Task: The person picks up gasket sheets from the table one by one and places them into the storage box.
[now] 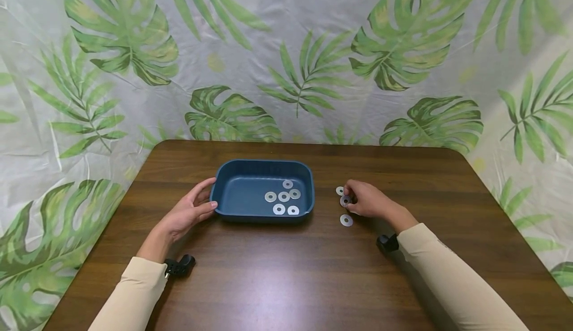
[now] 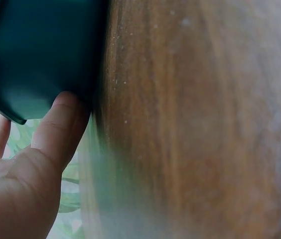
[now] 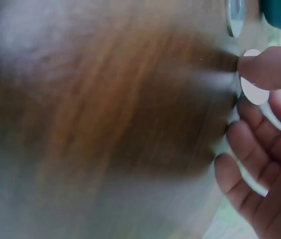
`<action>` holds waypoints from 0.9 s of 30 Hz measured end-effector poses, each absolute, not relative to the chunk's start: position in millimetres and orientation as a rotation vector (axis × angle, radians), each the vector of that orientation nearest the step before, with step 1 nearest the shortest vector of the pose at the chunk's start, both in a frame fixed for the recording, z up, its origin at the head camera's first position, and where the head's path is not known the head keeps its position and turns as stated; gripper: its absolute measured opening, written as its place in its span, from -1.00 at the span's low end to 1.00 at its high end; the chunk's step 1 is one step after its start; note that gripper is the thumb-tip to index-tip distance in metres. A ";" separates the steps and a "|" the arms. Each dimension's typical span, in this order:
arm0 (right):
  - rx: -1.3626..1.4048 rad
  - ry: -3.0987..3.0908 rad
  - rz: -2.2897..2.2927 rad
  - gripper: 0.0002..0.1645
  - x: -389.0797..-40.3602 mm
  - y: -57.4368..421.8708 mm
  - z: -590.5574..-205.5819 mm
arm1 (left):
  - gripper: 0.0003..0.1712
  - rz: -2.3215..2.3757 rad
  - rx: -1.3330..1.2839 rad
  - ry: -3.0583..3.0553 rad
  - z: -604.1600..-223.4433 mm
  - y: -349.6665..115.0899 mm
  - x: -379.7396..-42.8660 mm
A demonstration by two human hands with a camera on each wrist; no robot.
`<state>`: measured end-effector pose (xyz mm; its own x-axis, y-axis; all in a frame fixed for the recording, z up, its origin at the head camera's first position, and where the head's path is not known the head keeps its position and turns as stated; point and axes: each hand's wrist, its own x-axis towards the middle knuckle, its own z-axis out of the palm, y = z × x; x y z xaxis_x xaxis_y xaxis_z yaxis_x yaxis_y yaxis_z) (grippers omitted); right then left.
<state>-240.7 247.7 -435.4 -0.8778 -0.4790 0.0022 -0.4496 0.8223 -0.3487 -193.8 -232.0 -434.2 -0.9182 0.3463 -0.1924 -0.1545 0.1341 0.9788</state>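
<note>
A blue rectangular tray (image 1: 243, 218) stands on the table, with several flat metal washers (image 1: 284, 197) lying in its right half. My left hand (image 1: 185, 214) touches the tray's left end, thumb low on the outer wall (image 2: 31, 64) and fingers near the rim. Right of the tray, my right hand (image 1: 369, 199) pinches a washer (image 1: 345, 201) between thumb and fingers, at table level. In the right wrist view the thumb covers part of this washer (image 3: 254, 92). Another washer (image 1: 339, 191) lies just behind it, and one more (image 1: 346, 220) lies in front.
The brown wooden table (image 1: 268, 276) has rounded far corners. Behind it hangs a pale curtain (image 1: 313, 47) printed with green leaves. A black wrist camera (image 1: 180, 266) is strapped on the left wrist, another (image 1: 387, 243) on the right.
</note>
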 end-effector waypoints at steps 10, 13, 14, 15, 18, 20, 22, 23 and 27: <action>-0.786 2.756 -0.666 -0.56 -241.0 253.4 -437.3 | -0.15 1.833 0.191 2.053 -434.1 -231.9 -194.0; -0.808 2.737 -0.691 -0.57 -241.2 255.0 -437.9 | -0.14 1.831 0.192 2.055 -434.1 -232.0 -193.9; -0.817 2.736 -0.696 -0.58 -241.3 255.4 -438.2 | -0.15 1.831 0.191 2.054 -434.1 -232.0 -193.9; -0.825 2.739 -0.701 -0.58 -241.6 255.8 -438.9 | -0.15 1.832 0.191 2.053 -434.1 -232.0 -193.9; -0.845 2.745 -0.707 -0.61 -242.0 256.4 -439.8 | -0.15 1.836 0.191 2.048 -433.7 -231.8 -193.7; -0.852 2.747 -0.707 -0.61 -242.4 256.7 -439.9 | -0.15 1.839 0.192 2.046 -433.5 -231.7 -193.5; -0.858 2.746 -0.702 -0.62 -242.5 257.0 -439.8 | -0.15 1.839 0.193 2.047 -433.4 -231.7 -193.4; -0.854 2.746 -0.699 -0.62 -242.5 257.1 -439.7 | -0.14 1.838 0.194 2.047 -433.5 -231.8 -193.3; -0.841 2.744 -0.680 -0.65 -242.3 257.2 -439.2 | -0.15 1.830 0.195 2.050 -433.9 -231.6 -193.5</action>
